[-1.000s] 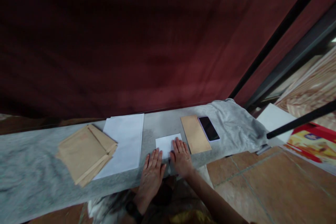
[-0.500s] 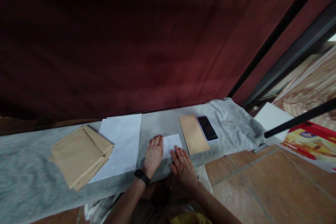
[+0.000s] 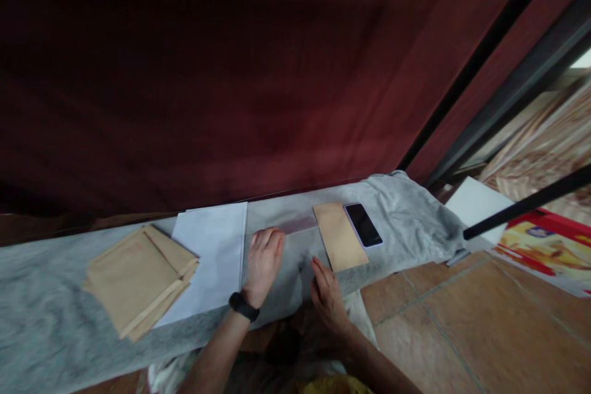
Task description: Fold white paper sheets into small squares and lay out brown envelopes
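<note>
My left hand [image 3: 265,258], with a dark band at its wrist, is closed at the left end of a folded white sheet of paper [image 3: 300,226]. The sheet is tipped up off the grey cloth [image 3: 293,265], so only a thin, shaded strip of it shows. My right hand [image 3: 329,298] is apart from the sheet, low over the cloth, its fingers loosely stretched and nothing seen in them. Just beyond those fingers lies a brown envelope [image 3: 341,237], and the paper's right end comes close to its left edge.
On the left, several brown envelopes [image 3: 138,277] overlap a stack of white paper [image 3: 215,252]. A phone [image 3: 364,225] lies right of the single envelope. A dark red curtain [image 3: 277,74] hangs behind. Black poles [image 3: 526,203] and a red printed box [image 3: 549,246] are at right.
The folded paper has gone from lying flat under both hands to being tipped up in my left hand. My right hand has come off it and drawn back slightly.
</note>
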Demonstrator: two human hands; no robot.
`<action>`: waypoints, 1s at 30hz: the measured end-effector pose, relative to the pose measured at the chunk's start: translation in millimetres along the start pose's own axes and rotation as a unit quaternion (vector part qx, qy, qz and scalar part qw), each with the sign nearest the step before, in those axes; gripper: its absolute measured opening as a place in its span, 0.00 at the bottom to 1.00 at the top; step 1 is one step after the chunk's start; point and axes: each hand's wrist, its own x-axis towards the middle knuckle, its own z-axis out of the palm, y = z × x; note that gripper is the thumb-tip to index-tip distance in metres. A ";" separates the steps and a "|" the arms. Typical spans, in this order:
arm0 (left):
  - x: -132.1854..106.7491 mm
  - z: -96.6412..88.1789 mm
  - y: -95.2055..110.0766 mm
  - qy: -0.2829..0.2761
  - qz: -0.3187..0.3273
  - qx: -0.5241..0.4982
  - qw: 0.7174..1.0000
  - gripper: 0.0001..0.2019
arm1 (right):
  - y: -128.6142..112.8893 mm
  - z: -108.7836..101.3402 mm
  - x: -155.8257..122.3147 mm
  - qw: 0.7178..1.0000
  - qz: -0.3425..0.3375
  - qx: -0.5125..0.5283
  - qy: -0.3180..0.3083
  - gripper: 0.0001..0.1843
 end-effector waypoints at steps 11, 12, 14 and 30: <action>-93.3 42.1 -11.6 -0.108 0.062 0.022 0.992 0.17 | 2.5 -9.9 -14.6 0.998 0.007 0.058 0.009 0.23; -95.3 40.6 -10.1 -0.115 0.063 0.019 0.991 0.18 | 0.8 -11.3 -13.1 0.998 0.003 0.055 0.004 0.23; -96.4 36.5 -6.3 -0.126 0.061 0.014 0.990 0.18 | -4.4 -11.6 -4.8 0.999 -0.018 0.034 -0.019 0.24; -96.9 49.3 18.6 -0.095 -0.045 0.045 0.993 0.25 | -5.6 10.9 16.4 0.979 -0.064 -0.167 -0.094 0.28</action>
